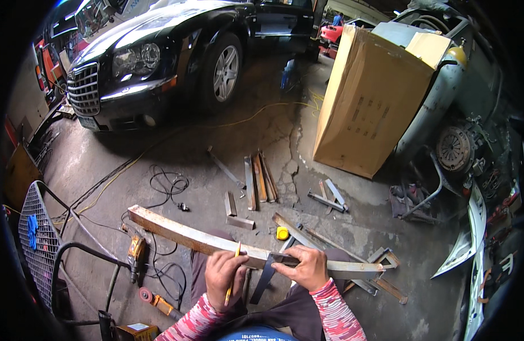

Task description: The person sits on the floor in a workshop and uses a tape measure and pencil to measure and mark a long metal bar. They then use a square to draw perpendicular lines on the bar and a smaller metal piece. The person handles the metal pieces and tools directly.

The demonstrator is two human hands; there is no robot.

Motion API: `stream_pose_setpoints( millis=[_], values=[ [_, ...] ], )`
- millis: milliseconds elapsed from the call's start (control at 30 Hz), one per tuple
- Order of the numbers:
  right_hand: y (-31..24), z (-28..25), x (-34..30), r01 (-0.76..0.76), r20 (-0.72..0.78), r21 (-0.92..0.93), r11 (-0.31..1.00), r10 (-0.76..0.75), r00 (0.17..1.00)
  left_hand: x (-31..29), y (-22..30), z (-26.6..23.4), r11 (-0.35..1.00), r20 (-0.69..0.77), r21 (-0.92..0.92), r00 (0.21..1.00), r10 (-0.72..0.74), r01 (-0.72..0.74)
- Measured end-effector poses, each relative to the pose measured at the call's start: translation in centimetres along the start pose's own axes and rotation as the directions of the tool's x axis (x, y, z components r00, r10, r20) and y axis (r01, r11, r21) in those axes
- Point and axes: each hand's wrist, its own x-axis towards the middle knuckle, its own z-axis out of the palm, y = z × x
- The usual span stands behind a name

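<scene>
A long, partly rusty metal tube [179,232] lies across my lap, running from left to right. My left hand [221,277] is closed round a yellow pencil [238,249], its fingers close against the tube's near side. Just right of the tube's middle, a dark try square [264,279] rests over the tube with its blade pointing down toward me. My right hand [308,268] pinches the square against the tube, thumb in front and fingers over the top. The pencil's tip is too small to make out, and part of the square is hidden under my right fingers.
A yellow tape measure [282,233] lies beyond the tube, near several cut metal pieces [256,177]. On the left are an angle grinder [159,304], a corded yellow power tool [138,250] and a mesh chair [39,250]. A cardboard box [370,102] and black car [176,62] stand farther off.
</scene>
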Motion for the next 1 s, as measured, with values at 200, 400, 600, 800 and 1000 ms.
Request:
stream_pose_setpoints(
  millis=[200,400,600,800,1000],
  values=[
    [0.1,0.3,-1.0,-0.024,0.004,0.013,1.000,0.024,1.000,3.7,-2.5,0.5,0.935,0.290,0.332,0.957,0.021,-0.121],
    [0.2,0.7,-2.0,0.006,-0.052,0.036,0.999,-0.004,0.999,3.1,-3.1,1.1,0.936,0.386,0.336,0.922,-0.041,-0.099],
    [0.6,0.3,-2.0,0.052,-0.105,0.177,0.983,-0.033,0.994,2.6,-2.5,0.4,0.937,0.404,0.328,0.915,-0.024,-0.120],
    [-0.6,-4.5,-1.6,-0.142,0.191,0.251,0.958,0.094,0.977,2.6,-3.1,0.1,0.983,0.300,0.171,0.954,0.011,-0.065],
    [-2.4,-13.9,-2.7,-0.107,0.018,0.353,0.929,0.108,0.994,1.4,-4.4,0.6,0.998,0.126,0.026,0.990,0.058,-0.062]
  ],
)
